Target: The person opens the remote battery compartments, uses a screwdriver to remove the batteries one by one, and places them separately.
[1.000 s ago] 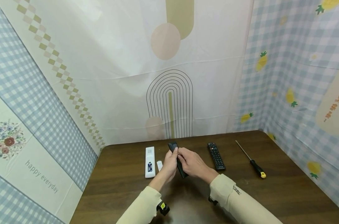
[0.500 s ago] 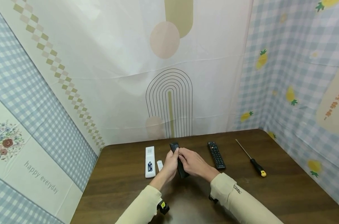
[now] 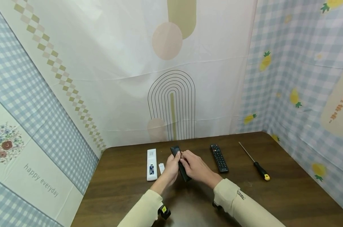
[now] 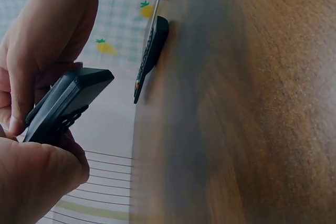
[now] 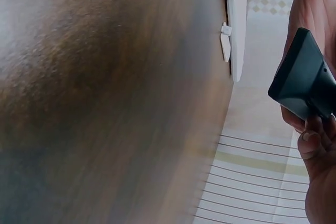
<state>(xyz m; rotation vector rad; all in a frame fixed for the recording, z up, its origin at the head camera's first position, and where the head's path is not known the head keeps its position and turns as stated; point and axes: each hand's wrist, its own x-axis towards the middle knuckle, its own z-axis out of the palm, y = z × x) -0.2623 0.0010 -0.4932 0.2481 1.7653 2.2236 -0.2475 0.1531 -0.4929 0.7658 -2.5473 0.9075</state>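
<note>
A black remote [image 3: 180, 163] is held above the dark wooden table [image 3: 287, 195] by both hands. My left hand [image 3: 171, 167] grips its left side with curled fingers, and my right hand [image 3: 194, 165] wraps it from the right, thumb near the top end. In the left wrist view the black remote [image 4: 65, 106] lies between the fingers [image 4: 37, 174], buttons facing down. The right wrist view shows the remote's smooth back end [image 5: 304, 77] against the right hand's fingers [image 5: 315, 145].
A white remote [image 3: 151, 164] with its battery bay uncovered lies left of the hands, its small white cover [image 3: 161, 167] beside it. A second black remote [image 3: 219, 158] and a yellow-handled screwdriver [image 3: 256, 164] lie to the right. Patterned cloth walls enclose the table.
Both hands keep their hold on the black remote; the fingers shift only slightly near its top end.
</note>
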